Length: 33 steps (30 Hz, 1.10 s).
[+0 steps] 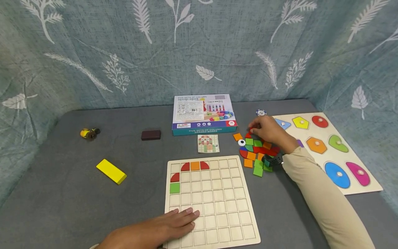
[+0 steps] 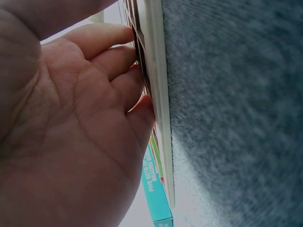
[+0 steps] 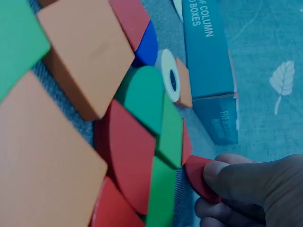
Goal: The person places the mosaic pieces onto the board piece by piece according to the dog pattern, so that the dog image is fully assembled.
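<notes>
Grey worktop (image 1: pixel 133 200) before a leafy curtain (image 1: pixel 199 45) carries the board (image 1: pixel 219 185), where my left hand (image 1: pixel 169 224) rests with outstretched fingers, while my right hand (image 1: pixel 268 130), the nearer, pinches a red piece (image 3: pixel 195 175) beyond its far right corner, beside loose blocks (image 1: pixel 257 149).

play area, room type unclear: a leaf-patterned curtain (image 1: pixel 168 52) is hanging behind a grey bench (image 1: pixel 62 193) bearing a peg puzzle (image 1: pixel 329 157) and toy box (image 1: pixel 205 114).

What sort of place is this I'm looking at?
Probably an indoor tabletop set up for puzzle play: a leaf-patterned cloth hangs behind it, and a gridded wooden board and a knobbed shape puzzle lie on it.
</notes>
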Available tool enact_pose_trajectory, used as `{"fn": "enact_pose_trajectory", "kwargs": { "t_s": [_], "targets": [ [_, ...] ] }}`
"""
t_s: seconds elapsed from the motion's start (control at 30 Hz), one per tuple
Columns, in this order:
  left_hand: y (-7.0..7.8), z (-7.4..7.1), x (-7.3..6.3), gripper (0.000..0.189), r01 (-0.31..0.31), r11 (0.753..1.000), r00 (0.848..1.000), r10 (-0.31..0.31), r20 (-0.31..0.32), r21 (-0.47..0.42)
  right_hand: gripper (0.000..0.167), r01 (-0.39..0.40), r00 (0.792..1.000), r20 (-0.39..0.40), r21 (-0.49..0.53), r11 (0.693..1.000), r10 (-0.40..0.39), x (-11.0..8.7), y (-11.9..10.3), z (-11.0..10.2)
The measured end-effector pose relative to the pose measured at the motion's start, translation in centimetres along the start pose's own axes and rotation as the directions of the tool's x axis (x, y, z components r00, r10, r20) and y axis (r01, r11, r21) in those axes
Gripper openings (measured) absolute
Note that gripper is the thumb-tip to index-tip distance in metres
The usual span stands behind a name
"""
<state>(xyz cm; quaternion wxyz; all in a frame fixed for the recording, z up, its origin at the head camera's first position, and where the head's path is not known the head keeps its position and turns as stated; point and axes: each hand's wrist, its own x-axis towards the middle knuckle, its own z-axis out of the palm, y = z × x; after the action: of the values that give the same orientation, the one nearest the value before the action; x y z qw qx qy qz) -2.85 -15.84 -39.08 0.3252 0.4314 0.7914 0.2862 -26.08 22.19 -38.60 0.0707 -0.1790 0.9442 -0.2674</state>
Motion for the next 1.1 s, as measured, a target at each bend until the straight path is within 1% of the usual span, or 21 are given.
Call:
{"fn": "enact_pose_trajectory", "kwargs": {
  "t_s": [0.1,0.17,0.33,0.5,0.67,0.9,1.1],
  "targets": [
    [0.0,0.0,0.0,0.081,0.001,1.0,1.0,-0.001,-0.002,-0.003,0.018,0.001,1.0,0.012,0.004,1.0,-0.001,-0.2,-0.4,-0.1],
    [0.1,0.0,-0.1,0.081,0.008,1.0,1.0,-0.008,0.002,0.003,0.02,0.016,1.0,0.02,0.01,1.0,-0.016,-0.4,-0.7,-0.2],
    [0.3,0.0,-0.1,0.081,0.024,1.0,1.0,-0.024,-0.001,-0.009,0.02,0.087,0.996,0.027,0.032,0.996,-0.087,-0.8,-1.9,-0.1],
    [0.3,-0.1,0.1,0.081,0.043,0.999,0.999,-0.043,0.006,-0.027,0.019,0.148,0.988,0.039,0.05,0.988,-0.149,-0.9,-3.5,0.6],
    [0.3,-0.3,0.2,0.08,0.044,0.998,0.999,-0.044,0.013,-0.035,0.019,0.199,0.978,0.058,0.054,0.979,-0.202,-1.0,-5.2,1.5],
    [0.1,-0.3,0.2,0.079,0.021,1.0,0.999,-0.021,0.028,-0.01,0.02,0.253,0.959,0.11,0.077,0.964,-0.261,-1.3,-7.4,2.8],
    [0.0,-0.3,0.2,0.079,0.012,1.0,0.999,-0.012,0.031,0.005,0.018,0.289,0.943,0.13,0.142,0.947,-0.307,-1.3,-9.1,4.2]
  ]
}}
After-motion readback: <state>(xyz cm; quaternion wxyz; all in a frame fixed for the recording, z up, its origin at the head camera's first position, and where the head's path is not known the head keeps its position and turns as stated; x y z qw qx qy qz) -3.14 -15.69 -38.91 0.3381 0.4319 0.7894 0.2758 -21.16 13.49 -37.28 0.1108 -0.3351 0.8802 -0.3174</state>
